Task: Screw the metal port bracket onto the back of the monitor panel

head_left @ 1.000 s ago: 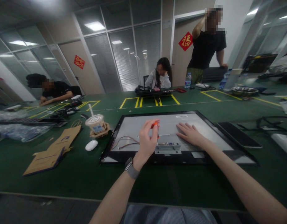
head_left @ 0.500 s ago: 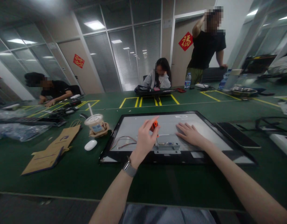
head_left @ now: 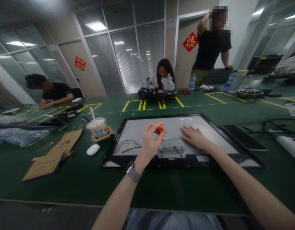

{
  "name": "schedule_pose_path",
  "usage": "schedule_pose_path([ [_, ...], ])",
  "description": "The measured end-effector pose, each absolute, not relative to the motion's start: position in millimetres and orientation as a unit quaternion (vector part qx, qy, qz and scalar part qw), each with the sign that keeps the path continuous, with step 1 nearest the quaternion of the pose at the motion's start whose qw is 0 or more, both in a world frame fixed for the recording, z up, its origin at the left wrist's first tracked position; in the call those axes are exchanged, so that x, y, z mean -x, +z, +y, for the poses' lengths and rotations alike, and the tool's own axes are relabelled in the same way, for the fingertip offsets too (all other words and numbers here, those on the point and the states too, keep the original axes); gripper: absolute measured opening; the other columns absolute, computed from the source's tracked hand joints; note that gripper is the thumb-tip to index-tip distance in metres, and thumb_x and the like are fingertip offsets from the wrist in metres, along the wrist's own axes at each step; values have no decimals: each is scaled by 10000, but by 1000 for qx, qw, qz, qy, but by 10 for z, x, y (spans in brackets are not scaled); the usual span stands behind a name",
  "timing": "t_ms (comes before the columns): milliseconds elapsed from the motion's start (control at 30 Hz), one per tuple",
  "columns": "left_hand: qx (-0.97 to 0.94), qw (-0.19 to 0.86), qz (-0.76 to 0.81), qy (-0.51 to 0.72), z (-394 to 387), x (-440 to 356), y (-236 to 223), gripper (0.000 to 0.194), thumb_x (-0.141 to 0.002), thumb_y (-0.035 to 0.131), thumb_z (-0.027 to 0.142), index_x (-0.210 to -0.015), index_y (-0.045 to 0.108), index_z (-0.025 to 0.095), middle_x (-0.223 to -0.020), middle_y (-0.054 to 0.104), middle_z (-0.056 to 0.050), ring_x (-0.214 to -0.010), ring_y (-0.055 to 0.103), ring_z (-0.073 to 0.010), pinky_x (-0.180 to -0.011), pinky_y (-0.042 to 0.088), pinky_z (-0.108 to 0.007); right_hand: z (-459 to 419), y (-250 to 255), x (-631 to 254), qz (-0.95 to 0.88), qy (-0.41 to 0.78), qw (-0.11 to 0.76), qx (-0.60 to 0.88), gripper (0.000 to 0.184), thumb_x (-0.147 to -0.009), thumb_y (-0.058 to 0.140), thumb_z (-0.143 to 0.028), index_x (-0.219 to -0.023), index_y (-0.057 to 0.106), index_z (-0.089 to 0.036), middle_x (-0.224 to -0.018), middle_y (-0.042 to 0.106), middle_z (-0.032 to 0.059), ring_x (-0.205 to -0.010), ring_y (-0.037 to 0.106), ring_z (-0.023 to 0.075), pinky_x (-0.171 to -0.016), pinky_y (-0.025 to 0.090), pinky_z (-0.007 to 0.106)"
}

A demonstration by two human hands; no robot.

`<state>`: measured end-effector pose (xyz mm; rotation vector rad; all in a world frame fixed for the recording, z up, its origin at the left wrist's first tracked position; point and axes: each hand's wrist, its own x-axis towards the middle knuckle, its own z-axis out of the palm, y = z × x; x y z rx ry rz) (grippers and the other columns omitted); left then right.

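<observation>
Grasping an orange-handled screwdriver, left hand stands over the left end of the metal bracket, near the front edge of the panel; right hand, released, lies flat on the panel. Bare table fronts that edge; white mouse sits off the left side, black slab close by the right. Fingers mask part of the handle; tip contact cannot be made out.

A red paper on the right-hand door says 福 in big gold. Another red paper on the left-hand door has gold writing too blurry to read. Labels on the cup, bottle and flat panel are too tiny to read.
</observation>
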<state>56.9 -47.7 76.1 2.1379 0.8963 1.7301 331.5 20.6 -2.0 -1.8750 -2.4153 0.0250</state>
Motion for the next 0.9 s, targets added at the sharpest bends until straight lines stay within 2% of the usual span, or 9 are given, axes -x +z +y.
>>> schedule_pose_path([
  [100,-731,91,310,601,-532,-589,783,188,-935,649,274,-1104,722,234,-903,550,-24,-814,585,-155,-786,544,-314,211,-24,-3317,-790,5,39,612,747,-978,225,-643,-1567,403,-218,-1650,343,113,-1493,294,406,-1175,258,630],
  [200,-741,113,305,587,-587,-597,814,276,-999,493,227,-1179,703,224,-1064,580,-77,-899,606,-167,-810,544,-316,205,-17,-3316,-790,6,39,612,750,-977,227,-645,-1567,403,-217,-1649,346,115,-1494,291,408,-1177,259,626],
  [267,-740,125,301,589,-587,-599,820,308,-1003,458,180,-1211,683,213,-1132,607,-93,-915,619,-162,-822,540,-309,197,-11,-3314,-789,10,43,613,753,-977,230,-646,-1569,401,-213,-1649,345,115,-1494,290,408,-1182,255,619],
  [333,-731,107,297,606,-556,-599,810,274,-978,520,158,-1192,684,204,-1063,623,-72,-877,617,-150,-822,533,-298,194,-10,-3311,-788,13,46,614,754,-979,231,-640,-1571,398,-203,-1650,341,120,-1494,291,409,-1184,251,619],
  [467,-717,59,302,626,-493,-587,782,198,-893,696,207,-1089,722,208,-907,533,-11,-781,574,-128,-777,517,-280,203,-24,-3308,-791,5,47,610,745,-983,235,-621,-1567,402,-190,-1644,349,133,-1488,301,416,-1172,259,639],
  [533,-725,66,303,615,-494,-574,785,215,-895,682,216,-1107,719,211,-951,530,-22,-795,577,-130,-792,521,-290,208,-27,-3308,-792,3,44,609,743,-983,234,-618,-1567,402,-190,-1643,352,133,-1485,306,419,-1168,260,646],
  [633,-751,111,289,583,-508,-552,800,330,-937,536,147,-1238,659,202,-1107,577,-75,-877,616,-145,-824,531,-301,202,-13,-3304,-790,5,44,612,750,-982,228,-628,-1569,401,-193,-1645,348,128,-1485,308,417,-1171,258,641],
  [700,-759,130,285,570,-504,-544,802,388,-936,484,102,-1285,622,200,-1102,614,-78,-881,631,-146,-808,532,-291,192,4,-3299,-789,7,43,612,757,-984,224,-626,-1573,394,-182,-1649,339,130,-1487,302,417,-1176,256,632],
  [900,-738,44,310,597,-469,-560,776,276,-908,658,173,-1182,654,204,-865,548,3,-753,561,-127,-747,514,-265,191,10,-3301,-790,11,37,613,756,-985,223,-624,-1576,389,-183,-1653,332,126,-1494,284,417,-1177,258,627],
])
